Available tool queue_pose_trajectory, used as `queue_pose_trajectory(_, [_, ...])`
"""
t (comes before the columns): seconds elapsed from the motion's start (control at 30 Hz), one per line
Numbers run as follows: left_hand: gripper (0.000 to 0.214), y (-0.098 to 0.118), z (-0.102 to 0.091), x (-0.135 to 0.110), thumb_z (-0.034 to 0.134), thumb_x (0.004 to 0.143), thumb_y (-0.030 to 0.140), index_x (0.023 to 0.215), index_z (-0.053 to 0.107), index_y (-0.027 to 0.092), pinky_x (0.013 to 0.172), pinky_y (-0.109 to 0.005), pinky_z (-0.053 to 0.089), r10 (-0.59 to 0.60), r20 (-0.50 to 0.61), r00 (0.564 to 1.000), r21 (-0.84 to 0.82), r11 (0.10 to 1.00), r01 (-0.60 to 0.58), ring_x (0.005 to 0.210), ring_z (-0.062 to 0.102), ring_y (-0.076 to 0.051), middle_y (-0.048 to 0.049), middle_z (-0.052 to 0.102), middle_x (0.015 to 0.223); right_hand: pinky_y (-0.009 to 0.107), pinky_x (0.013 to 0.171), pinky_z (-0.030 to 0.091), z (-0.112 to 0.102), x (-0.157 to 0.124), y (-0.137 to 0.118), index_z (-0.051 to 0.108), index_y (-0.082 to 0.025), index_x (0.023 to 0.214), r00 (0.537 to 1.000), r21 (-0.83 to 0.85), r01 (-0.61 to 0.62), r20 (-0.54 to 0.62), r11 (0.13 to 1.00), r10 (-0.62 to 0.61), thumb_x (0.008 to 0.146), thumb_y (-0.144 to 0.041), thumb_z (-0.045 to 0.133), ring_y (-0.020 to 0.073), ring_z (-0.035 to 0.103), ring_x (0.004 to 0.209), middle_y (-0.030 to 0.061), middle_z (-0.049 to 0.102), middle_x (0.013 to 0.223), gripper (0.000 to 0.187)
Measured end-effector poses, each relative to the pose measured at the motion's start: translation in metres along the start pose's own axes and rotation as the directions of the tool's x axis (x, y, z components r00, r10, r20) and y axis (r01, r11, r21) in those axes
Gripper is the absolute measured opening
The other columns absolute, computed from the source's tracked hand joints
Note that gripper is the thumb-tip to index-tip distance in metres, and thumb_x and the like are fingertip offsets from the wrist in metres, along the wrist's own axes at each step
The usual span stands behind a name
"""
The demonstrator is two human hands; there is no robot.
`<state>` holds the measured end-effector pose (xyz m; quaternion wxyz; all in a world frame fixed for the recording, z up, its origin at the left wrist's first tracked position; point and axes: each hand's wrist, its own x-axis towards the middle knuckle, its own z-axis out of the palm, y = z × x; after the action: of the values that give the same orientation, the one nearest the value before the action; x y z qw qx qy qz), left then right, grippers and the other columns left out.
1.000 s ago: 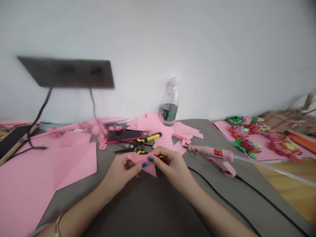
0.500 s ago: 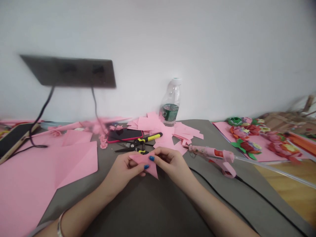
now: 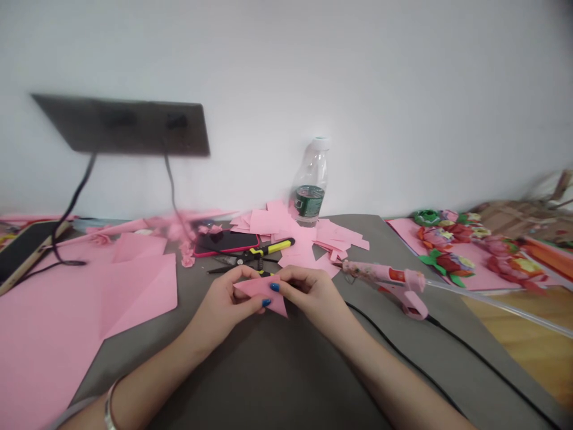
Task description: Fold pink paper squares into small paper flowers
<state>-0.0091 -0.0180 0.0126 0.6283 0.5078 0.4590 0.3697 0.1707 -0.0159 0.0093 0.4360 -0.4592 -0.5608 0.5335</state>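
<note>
A small folded piece of pink paper (image 3: pixel 264 291) with pointed corners is held between both hands above the grey table. My left hand (image 3: pixel 228 304) pinches its left side, the thumb lying on the front face. On the right, my right hand (image 3: pixel 311 295) grips the upper right edge between thumb and fingers. The fingers behind the paper are partly hidden. Just beyond the hands lie scissors (image 3: pixel 250 258) with black and yellow handles, partly covered by the left hand. A pink hot glue gun (image 3: pixel 387 278) rests to the right of my right hand.
Pink paper pieces (image 3: pixel 273 222) lie around a plastic bottle (image 3: pixel 310 185) by the wall. A phone (image 3: pixel 226 242) sits behind the scissors. Large pink sheets (image 3: pixel 58 322) cover the left side. Paper flowers (image 3: pixel 452 266) stand at right. A black cord (image 3: pixel 403 352) crosses the table.
The folded paper has tilted slightly, its lower point now a little higher. Both hands keep their hold with only small finger shifts. The whole view has moved slightly.
</note>
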Motion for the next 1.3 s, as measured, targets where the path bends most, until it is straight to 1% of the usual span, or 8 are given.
queue_pose_trajectory(0.17, [0.024, 0.0027, 0.0004, -0.0017, 0.075, 0.07, 0.025, 0.087, 0.059, 0.018, 0.065, -0.023, 0.052, 0.01, 0.002, 1.0, 0.045, 0.999, -0.01, 0.065, 0.065, -0.013, 0.0033, 0.067, 0.074, 0.028, 0.066, 0.046, 0.0, 0.0006, 0.0005, 0.073, -0.017, 0.074, 1.0, 0.022, -0.007, -0.004, 1.0, 0.007, 0.074, -0.033, 0.071, 0.0164, 0.061, 0.072, 0.0036, 0.071, 0.076, 0.016])
queue_pose_trajectory(0.33, [0.023, 0.0018, -0.0007, -0.0016, 0.074, 0.071, 0.026, 0.087, 0.06, 0.018, 0.067, -0.026, 0.053, 0.022, 0.009, 1.0, 0.061, 0.998, -0.023, 0.067, 0.065, -0.015, 0.0019, 0.067, 0.077, 0.029, 0.067, 0.048, -0.0009, 0.0014, -0.0003, 0.074, -0.017, 0.073, 1.0, 0.021, -0.015, 0.005, 1.0, 0.015, 0.073, -0.036, 0.073, 0.0172, 0.063, 0.072, 0.0045, 0.073, 0.077, 0.019])
queue_pose_trajectory(0.5, [0.023, -0.0009, -0.0023, -0.0009, 0.073, 0.074, 0.028, 0.091, 0.06, 0.019, 0.07, -0.028, 0.055, 0.009, 0.03, 1.0, 0.055, 0.998, -0.01, 0.07, 0.064, -0.014, 0.0019, 0.065, 0.079, 0.028, 0.064, 0.046, -0.0018, 0.0015, -0.0022, 0.071, -0.017, 0.069, 1.0, 0.001, -0.014, 0.015, 1.0, 0.014, 0.075, -0.042, 0.071, 0.0159, 0.06, 0.068, 0.0037, 0.07, 0.071, 0.026])
queue_pose_trajectory(0.73, [0.023, 0.0037, 0.0008, -0.0028, 0.075, 0.071, 0.028, 0.086, 0.061, 0.017, 0.066, -0.025, 0.055, 0.011, 0.037, 0.999, 0.033, 0.999, -0.012, 0.067, 0.06, -0.013, 0.0027, 0.062, 0.077, 0.026, 0.06, 0.042, -0.0019, 0.0015, -0.0046, 0.068, -0.016, 0.065, 1.0, -0.018, -0.025, 0.016, 1.0, 0.025, 0.074, -0.043, 0.072, 0.014, 0.055, 0.063, 0.0018, 0.066, 0.066, 0.029])
queue_pose_trajectory(1.0, [0.022, 0.0016, -0.001, -0.0027, 0.074, 0.072, 0.027, 0.088, 0.062, 0.018, 0.067, -0.027, 0.055, 0.01, 0.04, 0.999, 0.063, 0.998, -0.012, 0.068, 0.064, -0.015, 0.0015, 0.065, 0.078, 0.026, 0.06, 0.043, -0.001, 0.0018, -0.0025, 0.068, -0.017, 0.064, 1.0, 0.003, -0.016, 0.006, 1.0, 0.016, 0.073, -0.045, 0.073, 0.014, 0.055, 0.063, 0.0021, 0.066, 0.066, 0.03])
queue_pose_trajectory(1.3, [0.022, 0.0002, -0.0016, -0.0017, 0.074, 0.073, 0.028, 0.089, 0.061, 0.018, 0.067, -0.026, 0.055, 0.027, 0.05, 0.998, 0.058, 0.998, -0.03, 0.068, 0.064, -0.015, 0.0013, 0.065, 0.08, 0.027, 0.06, 0.045, -0.002, 0.0023, -0.003, 0.069, -0.016, 0.065, 1.0, -0.025, -0.017, 0.014, 1.0, 0.018, 0.073, -0.05, 0.073, 0.0148, 0.056, 0.064, 0.0029, 0.068, 0.067, 0.035])
